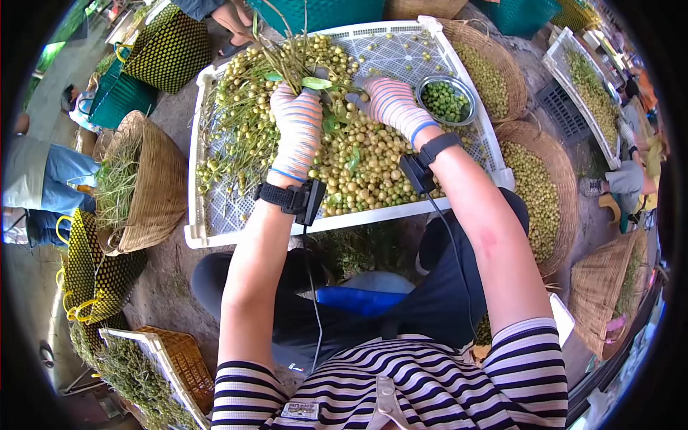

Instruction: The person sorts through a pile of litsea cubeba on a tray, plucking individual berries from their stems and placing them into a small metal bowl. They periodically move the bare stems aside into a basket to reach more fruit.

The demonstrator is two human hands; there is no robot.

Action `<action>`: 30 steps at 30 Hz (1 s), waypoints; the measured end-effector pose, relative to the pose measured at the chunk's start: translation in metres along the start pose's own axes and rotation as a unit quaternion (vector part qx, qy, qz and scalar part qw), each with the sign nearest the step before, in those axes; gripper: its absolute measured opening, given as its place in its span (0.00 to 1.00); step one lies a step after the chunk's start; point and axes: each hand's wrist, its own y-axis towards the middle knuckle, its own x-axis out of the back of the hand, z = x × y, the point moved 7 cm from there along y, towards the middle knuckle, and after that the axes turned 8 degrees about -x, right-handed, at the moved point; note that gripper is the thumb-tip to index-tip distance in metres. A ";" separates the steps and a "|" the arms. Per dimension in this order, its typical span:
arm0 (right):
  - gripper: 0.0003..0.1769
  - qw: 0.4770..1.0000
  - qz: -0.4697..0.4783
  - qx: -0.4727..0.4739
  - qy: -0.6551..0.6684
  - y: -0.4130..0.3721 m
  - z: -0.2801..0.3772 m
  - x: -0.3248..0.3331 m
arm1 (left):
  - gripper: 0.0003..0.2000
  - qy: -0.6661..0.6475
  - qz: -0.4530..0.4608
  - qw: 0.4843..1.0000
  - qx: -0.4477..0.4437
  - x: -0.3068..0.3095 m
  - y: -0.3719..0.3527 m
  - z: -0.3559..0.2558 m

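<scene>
My left hand (296,123), in a striped glove, is closed round a bunch of brown stems (288,66) with a few green leaves and round yellow-green fruits. Just right of it, my right hand (395,104), gloved the same way, has its grey fingertips drawn together at the fruits beside the bunch; I cannot tell what is between them. Both hands are over a white mesh tray (244,231). Loose fruits (376,168) cover its middle, and thin fruit-bearing stalks (240,136) lie along its left side. A metal bowl (469,92) of small green fruits (444,100) sits by my right hand.
Wicker baskets of fruit (534,197) stand right of the tray. Left are a wicker basket (154,186) of stalks and a yellow-black woven basket (168,46). An orange crate (175,358) is at lower left. People sit at both sides; another laden tray (584,97) is at right.
</scene>
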 end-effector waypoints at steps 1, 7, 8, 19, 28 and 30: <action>0.28 0.993 0.093 -0.061 -0.025 0.003 -0.011 -0.008 | 0.10 -0.026 0.005 1.000 -0.002 -0.008 -0.004 0.002; 0.26 0.996 -0.064 0.059 0.027 0.009 -0.021 -0.017 | 0.09 -0.010 -0.011 1.000 0.004 0.000 0.014 0.002; 0.26 0.994 -0.071 0.067 0.039 0.008 -0.020 -0.013 | 0.09 0.009 -0.008 1.000 -0.001 -0.001 0.013 -0.004; 0.49 0.985 -0.002 0.112 0.130 0.017 -0.008 0.020 | 0.07 -0.006 0.014 1.000 -0.017 0.000 0.023 -0.032; 0.24 0.977 0.080 0.117 0.161 0.013 0.016 -0.020 | 0.05 0.065 0.048 0.997 -0.011 0.011 0.027 -0.054; 0.23 0.982 0.069 0.100 0.144 0.013 0.018 -0.015 | 0.05 0.081 0.057 0.995 0.026 0.010 0.020 -0.045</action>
